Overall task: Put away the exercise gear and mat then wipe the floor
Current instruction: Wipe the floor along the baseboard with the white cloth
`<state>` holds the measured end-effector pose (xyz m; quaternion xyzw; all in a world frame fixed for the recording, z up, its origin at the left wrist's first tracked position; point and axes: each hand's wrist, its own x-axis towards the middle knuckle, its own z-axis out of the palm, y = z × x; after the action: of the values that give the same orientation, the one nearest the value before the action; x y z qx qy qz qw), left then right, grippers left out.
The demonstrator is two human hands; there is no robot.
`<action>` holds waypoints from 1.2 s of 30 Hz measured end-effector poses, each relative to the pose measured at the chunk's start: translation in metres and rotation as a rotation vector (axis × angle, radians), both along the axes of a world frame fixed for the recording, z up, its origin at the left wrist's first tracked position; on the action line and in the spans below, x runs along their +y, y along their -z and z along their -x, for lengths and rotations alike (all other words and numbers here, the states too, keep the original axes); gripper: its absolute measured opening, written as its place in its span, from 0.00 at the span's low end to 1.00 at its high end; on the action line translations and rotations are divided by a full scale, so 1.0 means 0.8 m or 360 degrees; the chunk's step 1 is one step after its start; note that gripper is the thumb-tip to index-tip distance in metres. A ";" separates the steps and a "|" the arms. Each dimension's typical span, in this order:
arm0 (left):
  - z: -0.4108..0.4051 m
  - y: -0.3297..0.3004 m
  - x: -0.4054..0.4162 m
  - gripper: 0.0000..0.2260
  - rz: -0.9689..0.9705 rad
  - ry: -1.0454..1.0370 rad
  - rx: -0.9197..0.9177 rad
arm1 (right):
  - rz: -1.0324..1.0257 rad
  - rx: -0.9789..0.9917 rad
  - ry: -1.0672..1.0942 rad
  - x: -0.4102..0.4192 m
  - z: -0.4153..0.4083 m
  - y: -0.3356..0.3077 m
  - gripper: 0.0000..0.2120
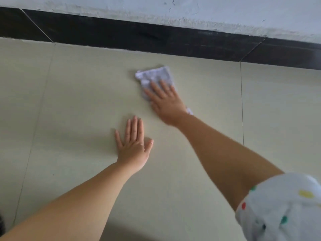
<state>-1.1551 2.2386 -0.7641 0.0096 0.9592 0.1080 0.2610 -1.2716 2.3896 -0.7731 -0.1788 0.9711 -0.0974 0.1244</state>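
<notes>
Pressing flat on the cloth (154, 76), the right hand (165, 100) had its fingers straight and spread, palm down, nothing curled round the fabric, so it pinned the cloth to the floor (86, 94) rather than gripping it. The cloth was pale, crumpled and blurred, lying near the dark skirting (121, 35) at the foot of the wall (173, 7), w/ a small corner poking out by the wrist. The left hand (133, 145) lay open, palm down on bare tile, fingers straight, holding nothing; prob. bracing body weight. No exercise gear or mat in view, so judged the putting-away was done & the wiping was in hand.

Risks from here: w/ only flat pressure, the cloth could bunch or slip from under the palm on a fast stroke, leaving streaks or missed strips along the skirting. If the tile was wet, the bracing left hand could slide, since the reach was long & weight looked fwd. Grout lines might catch the loose corner.
</notes>
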 end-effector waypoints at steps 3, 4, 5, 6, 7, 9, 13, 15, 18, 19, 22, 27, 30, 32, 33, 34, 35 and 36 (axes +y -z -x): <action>0.003 -0.001 -0.002 0.32 -0.0038 0.0009 -0.0038 | -0.0077 0.0051 0.0465 0.088 0.022 0.006 0.28; 0.002 0.000 -0.002 0.31 -0.0049 0.0008 -0.0035 | -0.0109 0.0064 0.0594 0.123 0.018 0.007 0.27; 0.001 0.000 -0.002 0.30 -0.0056 0.0010 -0.0028 | -0.0124 0.0065 0.0717 0.159 0.007 0.007 0.26; -0.001 0.000 -0.002 0.30 -0.0060 0.0012 -0.0011 | -0.0127 0.0040 0.0855 0.189 -0.007 0.006 0.26; -0.002 0.001 -0.002 0.31 -0.0056 0.0017 0.0003 | -0.0111 0.0001 0.1028 0.209 -0.022 0.004 0.26; -0.003 0.003 -0.002 0.33 -0.0034 0.0026 0.0021 | -0.0098 -0.0008 0.1411 0.214 -0.047 0.004 0.25; -0.003 0.007 -0.003 0.34 -0.0041 -0.0002 0.0008 | -0.0060 0.0082 0.1148 0.102 -0.081 0.005 0.32; -0.002 0.007 -0.003 0.36 -0.0036 -0.0015 0.0002 | -0.0003 0.0025 0.0394 0.036 -0.095 0.003 0.31; -0.001 0.005 -0.001 0.36 -0.0014 -0.0032 -0.0010 | 0.0060 -0.0038 -0.0426 0.028 -0.068 -0.001 0.28; -0.001 0.005 -0.001 0.36 -0.0007 -0.0033 -0.0007 | 0.0054 0.0017 -0.0535 0.047 -0.050 0.004 0.27; 0.001 0.005 -0.002 0.35 0.0009 -0.0006 -0.0029 | -0.0027 0.0218 -0.0101 0.150 -0.002 0.030 0.26; -0.001 0.005 -0.004 0.37 -0.0002 0.0034 -0.0004 | -0.0048 0.0031 0.1638 0.302 -0.042 -0.002 0.25; 0.000 0.007 -0.005 0.37 -0.0001 0.0045 0.0008 | -0.0106 0.0009 0.1870 0.259 -0.077 -0.006 0.26; 0.001 0.009 -0.005 0.35 0.0014 0.0032 -0.0031 | -0.0051 0.0041 0.1497 0.194 -0.100 0.002 0.28; 0.002 0.010 -0.005 0.35 0.0030 0.0030 -0.0046 | -0.0022 0.0050 0.1256 0.155 -0.115 0.003 0.28; 0.002 0.007 -0.004 0.35 0.0044 0.0027 -0.0041 | -0.0008 0.0079 0.1018 0.114 -0.137 0.002 0.27; 0.002 0.004 -0.004 0.35 0.0044 0.0021 -0.0010 | 0.0006 0.0123 0.0798 0.074 -0.163 0.002 0.26; 0.002 0.002 -0.003 0.34 0.0045 0.0024 0.0022 | 0.0020 0.0112 0.0607 0.040 -0.190 -0.001 0.25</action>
<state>-1.1567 2.2361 -0.7654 0.0140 0.9623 0.0925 0.2552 -1.1196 2.4220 -0.7725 0.0045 0.9905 -0.1190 0.0685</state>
